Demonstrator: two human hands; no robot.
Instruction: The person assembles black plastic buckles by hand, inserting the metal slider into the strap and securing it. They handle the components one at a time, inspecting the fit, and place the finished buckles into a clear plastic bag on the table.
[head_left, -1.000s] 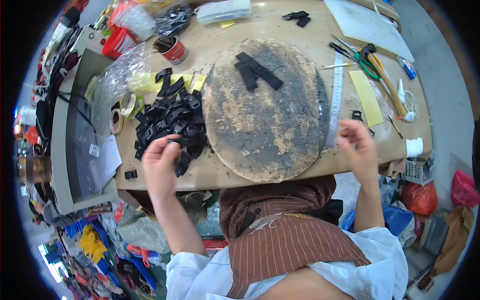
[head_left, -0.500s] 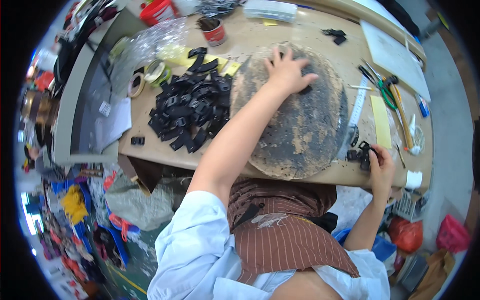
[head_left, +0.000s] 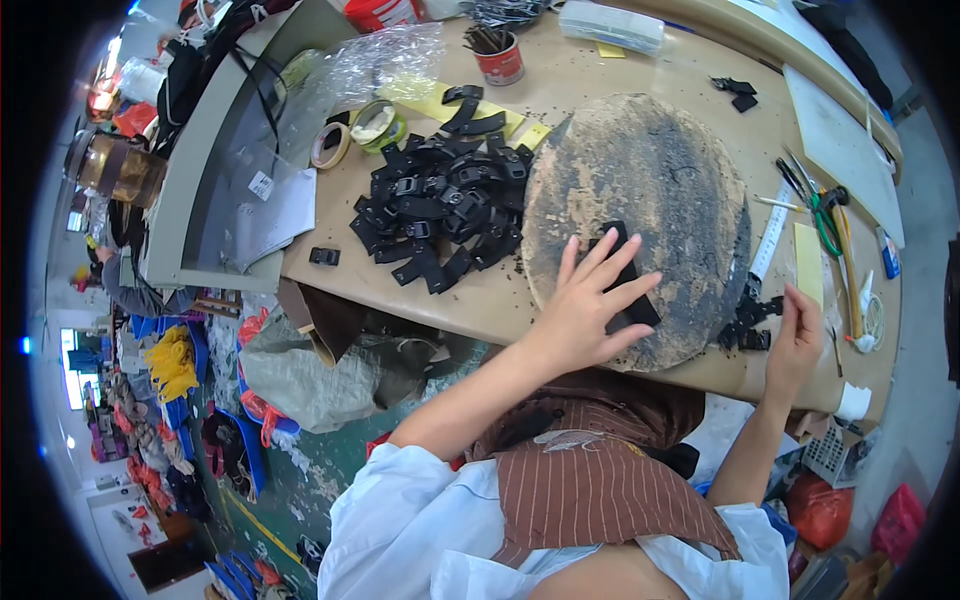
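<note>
My left hand (head_left: 588, 312) lies with spread fingers over a black strap piece (head_left: 640, 300) on the near part of a worn round board (head_left: 640, 180). The strap is partly covered by my fingers. To the right of the board, my right hand (head_left: 795, 345) is raised with its fingers pressed together; whether anything small is between them is hidden. Close beside it, a few black buckle pieces (head_left: 748, 328) lie at the board's right edge. Left of the board is a large heap of black straps with buckles (head_left: 440, 205).
A single buckle (head_left: 324, 257) lies near the table's front edge. Tape rolls (head_left: 330, 146), a red can of thin rods (head_left: 497, 62) and crinkled clear plastic (head_left: 350, 85) stand behind the heap. At right are a hammer (head_left: 848, 260), green-handled scissors (head_left: 825, 222) and a steel ruler (head_left: 770, 240).
My left hand has moved from the far part of the board to its near part, over a strap. My right hand has let go of the buckle piece and risen slightly. The view has shifted.
</note>
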